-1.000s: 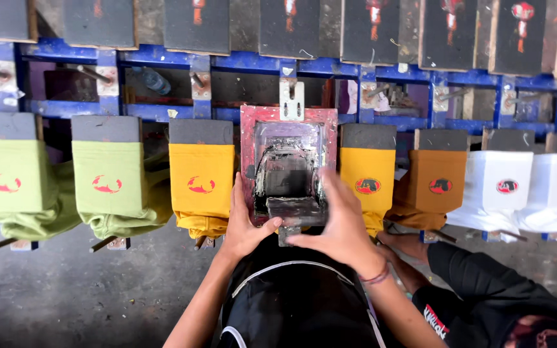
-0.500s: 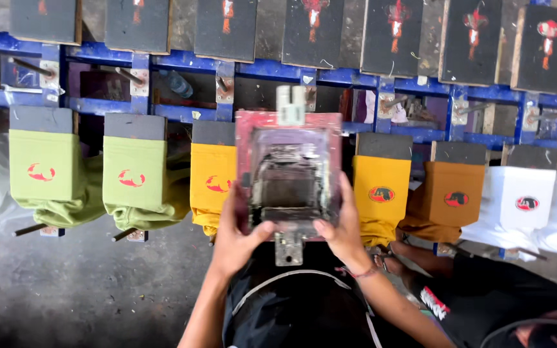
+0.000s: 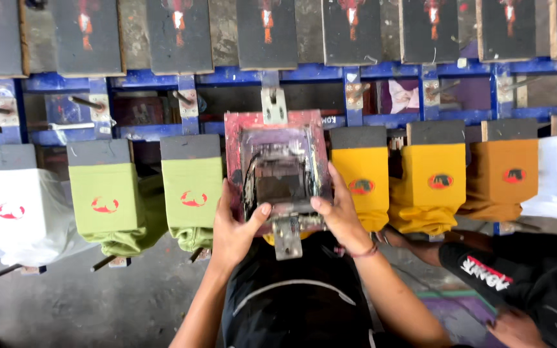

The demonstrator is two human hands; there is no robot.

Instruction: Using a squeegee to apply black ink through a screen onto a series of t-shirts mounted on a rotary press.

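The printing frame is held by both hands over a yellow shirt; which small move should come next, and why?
Probably pulling the squeegee toward the body. Both hands, left hand and right hand, grip the red printing frame at its near edge, and it lies over a yellow shirt that is mostly hidden. The neighbouring green shirt already shows a red mark.
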